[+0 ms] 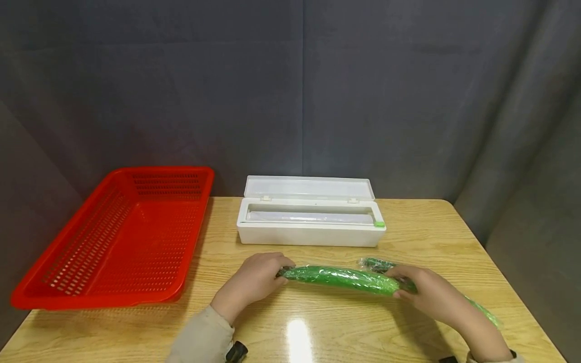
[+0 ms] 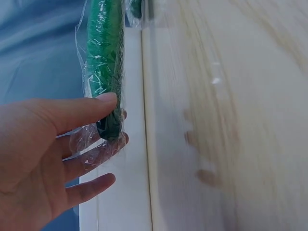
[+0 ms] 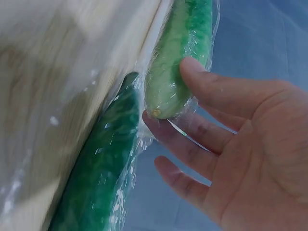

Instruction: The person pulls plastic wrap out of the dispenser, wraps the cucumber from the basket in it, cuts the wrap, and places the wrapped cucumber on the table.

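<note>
A cucumber [image 1: 340,279] in clear plastic film is held level above the table between both hands. My left hand [image 1: 262,276] pinches its dark end, thumb on top, the film bunched around my fingers in the left wrist view. At the pale, rounded end my right hand [image 1: 423,292] holds it between thumb and fingers. Another film-wrapped cucumber [image 3: 103,168] lies on the table to the right, partly hidden behind my right hand and forearm in the head view.
A white cling film box [image 1: 311,235] stands at the back middle, its lid [image 1: 309,188] raised and a roll [image 1: 310,217] inside. To the left is a red perforated basket [image 1: 154,252]. Grey curtains hang behind the wooden table [image 1: 354,333].
</note>
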Available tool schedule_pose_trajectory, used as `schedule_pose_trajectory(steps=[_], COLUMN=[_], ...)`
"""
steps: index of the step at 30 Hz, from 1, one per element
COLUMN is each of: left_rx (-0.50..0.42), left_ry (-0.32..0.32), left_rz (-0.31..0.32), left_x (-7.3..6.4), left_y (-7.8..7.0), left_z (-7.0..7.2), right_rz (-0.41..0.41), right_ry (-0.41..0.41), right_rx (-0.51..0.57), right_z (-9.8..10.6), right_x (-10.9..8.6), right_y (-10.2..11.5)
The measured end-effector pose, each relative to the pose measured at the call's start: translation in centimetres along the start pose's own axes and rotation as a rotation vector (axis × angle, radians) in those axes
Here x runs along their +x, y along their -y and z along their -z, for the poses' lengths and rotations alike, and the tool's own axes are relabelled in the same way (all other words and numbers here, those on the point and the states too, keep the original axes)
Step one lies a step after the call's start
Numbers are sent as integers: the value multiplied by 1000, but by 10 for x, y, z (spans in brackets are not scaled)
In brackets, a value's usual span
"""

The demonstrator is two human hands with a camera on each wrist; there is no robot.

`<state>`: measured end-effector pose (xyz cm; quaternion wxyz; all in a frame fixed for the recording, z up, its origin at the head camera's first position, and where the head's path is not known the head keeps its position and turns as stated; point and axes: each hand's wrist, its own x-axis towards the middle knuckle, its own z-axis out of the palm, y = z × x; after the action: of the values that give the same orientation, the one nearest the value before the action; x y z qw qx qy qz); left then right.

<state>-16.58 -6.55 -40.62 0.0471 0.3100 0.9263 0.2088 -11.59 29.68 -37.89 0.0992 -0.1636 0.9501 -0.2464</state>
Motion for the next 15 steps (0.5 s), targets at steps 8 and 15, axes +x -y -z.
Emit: schedule_pose_trajectory(steps=[8,15], left_rx=[-8,7], left_ry=[-24,-24], left_rz=[37,13], left_x=[17,33], left_y=[-17,-30], left_z=[-8,-18], right_rz=[-39,-119], right_ry=[-13,4], right_rx=[-15,-29], right_z=[3,6], right_x=[-14,-28], right_y=[-16,-29])
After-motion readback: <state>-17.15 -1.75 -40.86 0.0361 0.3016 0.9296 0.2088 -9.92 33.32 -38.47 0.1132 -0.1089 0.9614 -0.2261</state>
